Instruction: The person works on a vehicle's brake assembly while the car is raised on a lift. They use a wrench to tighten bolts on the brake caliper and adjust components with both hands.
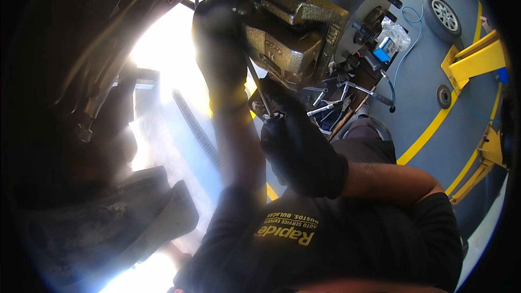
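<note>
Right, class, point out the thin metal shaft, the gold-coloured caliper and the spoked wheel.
Thin metal shaft (259, 88), head view: middle of its bare length.
Gold-coloured caliper (279, 51), head view: face of its lower part.
Spoked wheel (445, 17), head view: hub, amid its spokes.

Caliper framed by disc and hands — tools and wheel off to the right.
The caliper (285, 54) is set against the disc (355, 0), with the left hand (222, 30) placed at its left and the right hand (298, 141) below; between the hands a rod (259, 88) is held. Tools (339, 97) are spread under the disc, a box (385, 49) beside them. Farther right, the wheel (442, 17) is placed on the floor (415, 111) — above the lift arm (477, 64).
</note>
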### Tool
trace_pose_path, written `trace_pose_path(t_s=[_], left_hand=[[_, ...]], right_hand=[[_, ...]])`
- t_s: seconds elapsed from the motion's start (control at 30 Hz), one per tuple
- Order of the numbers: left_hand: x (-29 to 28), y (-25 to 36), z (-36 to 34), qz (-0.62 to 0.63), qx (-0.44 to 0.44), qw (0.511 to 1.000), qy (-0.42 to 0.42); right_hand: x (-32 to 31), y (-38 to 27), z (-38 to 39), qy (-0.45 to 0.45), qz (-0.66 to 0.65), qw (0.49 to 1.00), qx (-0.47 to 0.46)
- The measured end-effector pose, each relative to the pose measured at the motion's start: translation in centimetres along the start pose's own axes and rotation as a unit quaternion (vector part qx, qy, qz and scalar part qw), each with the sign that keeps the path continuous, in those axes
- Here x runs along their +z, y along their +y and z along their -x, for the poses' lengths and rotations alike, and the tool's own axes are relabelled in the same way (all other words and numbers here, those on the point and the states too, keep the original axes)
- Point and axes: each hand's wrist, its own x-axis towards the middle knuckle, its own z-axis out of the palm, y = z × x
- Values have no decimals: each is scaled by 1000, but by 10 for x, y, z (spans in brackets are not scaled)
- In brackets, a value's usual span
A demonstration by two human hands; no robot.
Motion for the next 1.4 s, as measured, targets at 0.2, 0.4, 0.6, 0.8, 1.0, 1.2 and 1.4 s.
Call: trace_pose_path(t_s=[0.2,0.4,0.6,0.8,1.0,1.2,1.4], left_hand=[[5,-2,-1,41,-20,999,3],[0,-2,0,101,-55,993,4],[-4,7,-2,193,-106,975,15],[10,10,-2,162,-92,978,98],[-11,17,-15,-29,-37,999,-8],[-19,12,-16,-105,-24,993,-49],[-18,12,-16,-301,134,942,-63]], right_hand=[[8,3,9,0,37,998,-52],[7,2,18,-2,-18,1000,9],[1,3,18,9,67,998,-16],[-39,-23,20,-65,185,981,13],[-81,-54,48,-130,268,953,58],[-109,-66,79,-187,286,939,45],[-133,-43,92,-248,303,919,49]])
